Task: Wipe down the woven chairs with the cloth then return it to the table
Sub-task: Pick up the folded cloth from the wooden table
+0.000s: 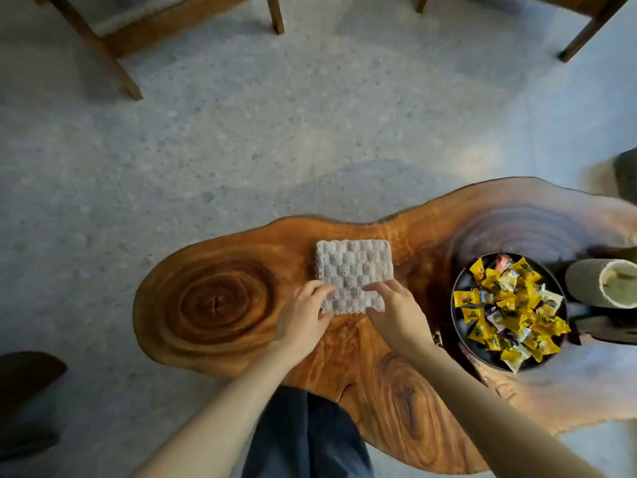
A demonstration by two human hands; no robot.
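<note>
Head view, looking steeply down. A folded grey cloth (353,274) with a raised checkered texture is seen lying flat just right of the frame's centre, on a wooden worktop (220,305). The worktop is a polished slab of irregular outline with ringed grain, and it fills the lower middle and right of the frame.

The near edge of the cloth is held by both hands. The left hand (305,319) is placed at the cloth's near left corner, with the fingers laid over the top and the thumb set against the edge, so the corner is pinched. The right hand (396,315) is placed at the near right corner in the same manner: fingers curled onto the fabric, thumb at the edge below. Both bare forearms are seen reaching in from the bottom of the frame. The far part of the cloth is left uncovered and rests on the wood.

At the right of the frame a dark round bowl (455,326) is set on the worktop, well apart from the cloth. It is filled with wrapped sweets (510,305), mostly yellow. Just beyond it, at the right edge, a pale cylinder (603,282) is seen lying on its side.

A grey speckled floor (310,115) fills the upper half. Wooden legs of one chair (113,32) are seen at the upper left, and those of a second chair (586,32) at the upper right; their seats are cut off by the frame. A dark trouser leg (306,436) is seen at the bottom centre.
</note>
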